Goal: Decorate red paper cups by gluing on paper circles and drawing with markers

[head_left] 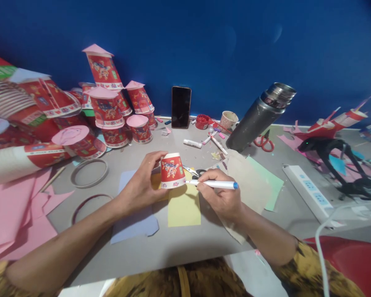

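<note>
An upside-down red paper cup with a white lower band is held by my left hand, fingers behind it and thumb near its lower edge. My right hand grips a white marker with a blue end, its tip at the right side of the cup's band. Beneath the cup lies a yellow paper sheet on a blue-violet sheet. Dark-handled scissors sit just behind my right hand, partly hidden.
Decorated red cups are stacked at the left, beside pink paper and tape rings. A phone stands by the wall. A dark flask, red scissors, green paper and a power strip are to the right.
</note>
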The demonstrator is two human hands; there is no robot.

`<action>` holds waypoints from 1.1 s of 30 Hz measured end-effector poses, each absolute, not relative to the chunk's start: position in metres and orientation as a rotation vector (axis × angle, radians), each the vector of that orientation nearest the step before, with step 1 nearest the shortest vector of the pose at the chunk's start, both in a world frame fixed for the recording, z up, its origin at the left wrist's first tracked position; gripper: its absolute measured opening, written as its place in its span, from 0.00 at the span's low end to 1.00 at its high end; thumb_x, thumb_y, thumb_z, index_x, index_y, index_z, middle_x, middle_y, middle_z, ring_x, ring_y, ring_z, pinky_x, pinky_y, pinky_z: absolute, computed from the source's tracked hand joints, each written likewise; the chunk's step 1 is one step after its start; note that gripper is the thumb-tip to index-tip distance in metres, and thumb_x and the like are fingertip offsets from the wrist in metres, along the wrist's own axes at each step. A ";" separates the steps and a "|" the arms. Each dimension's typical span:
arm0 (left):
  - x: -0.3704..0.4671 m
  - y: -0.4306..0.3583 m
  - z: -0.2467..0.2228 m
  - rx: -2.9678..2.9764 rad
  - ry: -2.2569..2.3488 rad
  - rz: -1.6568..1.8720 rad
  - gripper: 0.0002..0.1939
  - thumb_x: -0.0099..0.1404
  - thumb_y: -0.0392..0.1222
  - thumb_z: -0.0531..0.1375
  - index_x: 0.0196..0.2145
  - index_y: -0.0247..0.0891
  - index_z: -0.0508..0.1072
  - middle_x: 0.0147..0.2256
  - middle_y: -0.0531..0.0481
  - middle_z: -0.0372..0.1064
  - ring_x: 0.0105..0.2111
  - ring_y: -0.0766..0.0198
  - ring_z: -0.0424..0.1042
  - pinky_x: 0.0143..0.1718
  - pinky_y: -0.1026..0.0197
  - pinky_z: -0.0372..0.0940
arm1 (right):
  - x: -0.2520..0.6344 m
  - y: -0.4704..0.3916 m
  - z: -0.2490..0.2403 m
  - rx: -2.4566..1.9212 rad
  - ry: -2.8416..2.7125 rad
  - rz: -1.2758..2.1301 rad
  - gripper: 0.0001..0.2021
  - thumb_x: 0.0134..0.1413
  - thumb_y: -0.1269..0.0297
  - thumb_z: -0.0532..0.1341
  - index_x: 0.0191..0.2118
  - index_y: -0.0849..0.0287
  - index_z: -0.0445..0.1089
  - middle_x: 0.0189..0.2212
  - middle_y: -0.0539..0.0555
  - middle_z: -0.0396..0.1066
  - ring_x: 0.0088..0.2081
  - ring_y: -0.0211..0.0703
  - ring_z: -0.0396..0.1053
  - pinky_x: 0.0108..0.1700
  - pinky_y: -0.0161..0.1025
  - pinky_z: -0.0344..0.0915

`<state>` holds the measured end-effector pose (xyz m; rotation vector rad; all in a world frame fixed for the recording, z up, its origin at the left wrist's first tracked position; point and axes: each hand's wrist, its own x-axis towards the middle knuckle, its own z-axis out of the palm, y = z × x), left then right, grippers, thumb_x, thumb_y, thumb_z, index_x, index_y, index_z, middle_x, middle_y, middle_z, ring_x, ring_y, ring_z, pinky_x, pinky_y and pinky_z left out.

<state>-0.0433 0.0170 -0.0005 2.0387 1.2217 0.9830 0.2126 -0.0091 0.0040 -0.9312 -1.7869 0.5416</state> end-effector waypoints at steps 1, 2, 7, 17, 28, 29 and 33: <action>-0.043 0.017 0.000 2.025 1.225 0.978 0.38 0.62 0.47 0.72 0.65 0.47 0.62 0.62 0.40 0.65 0.62 0.44 0.73 0.67 0.36 0.69 | 0.212 -0.009 0.004 -0.916 -1.785 0.549 0.02 0.65 0.65 0.65 0.39 0.55 0.76 0.28 0.51 0.79 0.27 0.41 0.75 0.32 0.37 0.71; -0.043 0.017 0.000 2.013 1.229 0.975 0.38 0.62 0.48 0.72 0.65 0.47 0.62 0.62 0.40 0.65 0.62 0.44 0.73 0.67 0.35 0.69 | 0.212 -0.009 0.004 -0.902 -1.783 0.555 0.02 0.65 0.66 0.65 0.39 0.55 0.76 0.29 0.51 0.79 0.28 0.41 0.75 0.32 0.37 0.71; -0.042 0.016 0.000 2.014 1.224 0.974 0.37 0.63 0.50 0.71 0.64 0.46 0.62 0.62 0.39 0.65 0.61 0.44 0.73 0.66 0.36 0.71 | 0.209 -0.009 0.005 -0.858 -1.838 0.560 0.03 0.65 0.65 0.64 0.38 0.55 0.75 0.29 0.51 0.79 0.27 0.40 0.75 0.32 0.37 0.70; -0.041 0.016 -0.004 2.250 1.177 1.053 0.39 0.63 0.45 0.73 0.66 0.49 0.60 0.60 0.41 0.65 0.62 0.42 0.71 0.63 0.36 0.73 | 0.208 -0.007 0.004 -0.859 -1.894 0.578 0.04 0.66 0.66 0.64 0.38 0.55 0.76 0.28 0.50 0.80 0.26 0.39 0.73 0.32 0.37 0.70; -0.039 0.014 -0.005 2.335 1.142 1.102 0.40 0.64 0.40 0.73 0.67 0.49 0.60 0.59 0.41 0.66 0.61 0.43 0.71 0.61 0.38 0.75 | 0.205 -0.007 0.001 -0.754 -1.912 0.508 0.03 0.67 0.68 0.64 0.41 0.55 0.76 0.31 0.51 0.81 0.30 0.41 0.77 0.35 0.38 0.72; -0.038 0.014 -0.005 2.341 1.141 1.097 0.39 0.64 0.40 0.72 0.67 0.49 0.60 0.59 0.41 0.66 0.61 0.43 0.70 0.61 0.38 0.75 | 0.205 -0.007 0.000 -0.746 -1.916 0.503 0.03 0.68 0.68 0.64 0.42 0.55 0.76 0.32 0.52 0.81 0.30 0.41 0.77 0.35 0.38 0.72; -0.038 0.014 -0.005 2.357 1.145 1.072 0.39 0.65 0.40 0.72 0.67 0.48 0.59 0.59 0.40 0.65 0.61 0.44 0.70 0.62 0.38 0.74 | 0.204 -0.006 -0.001 -0.761 -1.922 0.487 0.03 0.68 0.68 0.64 0.41 0.55 0.75 0.32 0.52 0.81 0.31 0.41 0.77 0.35 0.38 0.73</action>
